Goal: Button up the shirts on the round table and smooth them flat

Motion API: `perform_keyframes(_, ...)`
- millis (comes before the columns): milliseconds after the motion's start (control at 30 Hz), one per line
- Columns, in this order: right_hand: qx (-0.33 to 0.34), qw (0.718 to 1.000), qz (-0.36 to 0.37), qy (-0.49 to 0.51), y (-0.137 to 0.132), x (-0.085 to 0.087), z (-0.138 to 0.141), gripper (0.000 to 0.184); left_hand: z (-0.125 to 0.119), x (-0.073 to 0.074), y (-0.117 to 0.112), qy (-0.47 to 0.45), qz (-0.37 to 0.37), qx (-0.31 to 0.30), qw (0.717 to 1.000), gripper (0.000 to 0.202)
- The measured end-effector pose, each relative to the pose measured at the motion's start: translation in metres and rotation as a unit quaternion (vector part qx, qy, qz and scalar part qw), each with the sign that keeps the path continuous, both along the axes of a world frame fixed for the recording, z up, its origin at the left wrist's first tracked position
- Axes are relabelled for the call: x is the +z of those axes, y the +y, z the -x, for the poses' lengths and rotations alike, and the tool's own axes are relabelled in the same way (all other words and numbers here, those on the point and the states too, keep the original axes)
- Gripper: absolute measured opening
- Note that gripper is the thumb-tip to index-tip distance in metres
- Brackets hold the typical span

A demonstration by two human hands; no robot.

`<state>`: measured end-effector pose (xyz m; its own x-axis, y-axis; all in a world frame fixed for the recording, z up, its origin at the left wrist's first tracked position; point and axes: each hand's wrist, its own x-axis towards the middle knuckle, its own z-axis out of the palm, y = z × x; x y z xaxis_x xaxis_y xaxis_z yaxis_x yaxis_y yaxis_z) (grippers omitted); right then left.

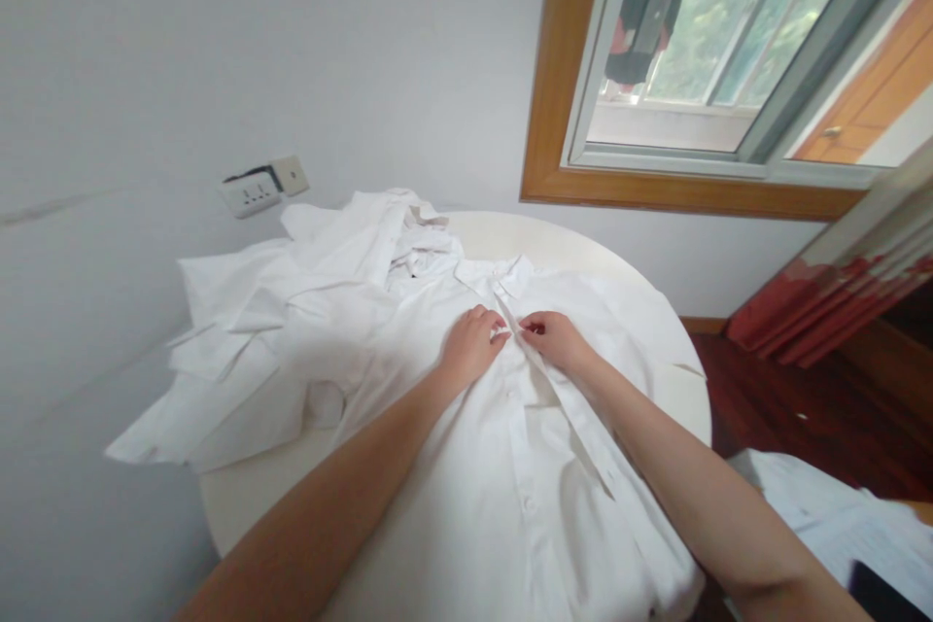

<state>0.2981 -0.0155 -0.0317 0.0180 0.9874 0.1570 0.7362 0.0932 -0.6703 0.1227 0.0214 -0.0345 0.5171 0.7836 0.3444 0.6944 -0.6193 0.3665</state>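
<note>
A white button-up shirt (539, 466) lies front-up on a round white table (685, 398), collar toward the wall. My left hand (472, 342) and my right hand (555, 338) meet at the shirt's front placket just below the collar. Both hands have their fingers curled, pinching the two placket edges together near a button. A row of buttons runs down the placket toward me.
A heap of other white shirts (292, 311) covers the table's left and far side. A wall socket (252, 194) and a switch sit on the wall behind. A wood-framed window (700, 68) is at upper right, red curtain (831, 292) below it, dark wooden floor at right.
</note>
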Motion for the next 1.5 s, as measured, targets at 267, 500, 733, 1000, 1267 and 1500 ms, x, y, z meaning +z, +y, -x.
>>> perform_keyframes(267, -0.050, 0.993, -0.079, 0.073, 0.000, 0.006, 0.009, 0.022, -0.006, 0.003, -0.001, 0.025, 0.002, 0.044, 0.999, 0.014)
perform_keyframes(500, -0.015, 0.994, -0.052, 0.091, 0.004, -0.008, 0.014, 0.022, -0.004, 0.001, 0.000, 0.023, -0.013, 0.039, 0.999, 0.016)
perform_keyframes(733, -0.007, 0.987, -0.041, 0.156, 0.005, -0.009, 0.011, 0.023, -0.001, 0.001, 0.006, -0.083, 0.080, 0.048, 0.992, 0.022)
perform_keyframes(1000, -0.017, 0.983, -0.055, 0.176, 0.003, -0.006, 0.015, 0.025, -0.001, -0.003, 0.008, -0.053, 0.049, 0.037, 0.997, 0.018)
perform_keyframes(1267, 0.026, 0.978, -0.018, 0.206, 0.002, -0.009, 0.016, 0.025, 0.001, -0.002, 0.008, -0.042, 0.042, 0.024, 0.998, 0.018)
perform_keyframes(1500, 0.044, 0.980, -0.004, 0.196, 0.001, -0.011, 0.012, 0.029, 0.001, -0.003, 0.008, -0.071, 0.050, 0.024, 0.996, 0.020)
